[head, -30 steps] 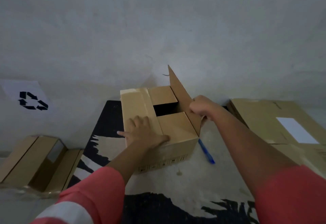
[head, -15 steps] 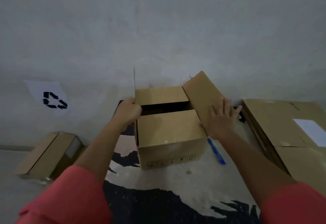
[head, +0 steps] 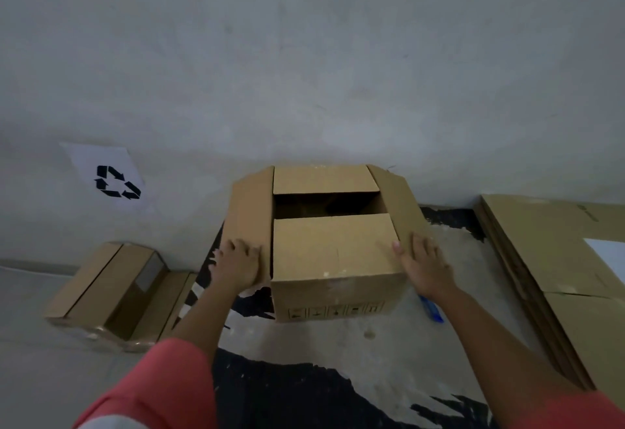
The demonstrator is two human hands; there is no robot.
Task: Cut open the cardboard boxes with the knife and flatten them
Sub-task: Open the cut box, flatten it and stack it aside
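box (head: 333, 249) lies between left hand (head: 236, 268) and right hand (head: 427, 268), both touching it, grip released.

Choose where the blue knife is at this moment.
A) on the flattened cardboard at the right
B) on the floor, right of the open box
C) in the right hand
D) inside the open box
B: the blue knife lies on the floor beside the open box, near the right hand, whose fingers are straight and hold nothing.
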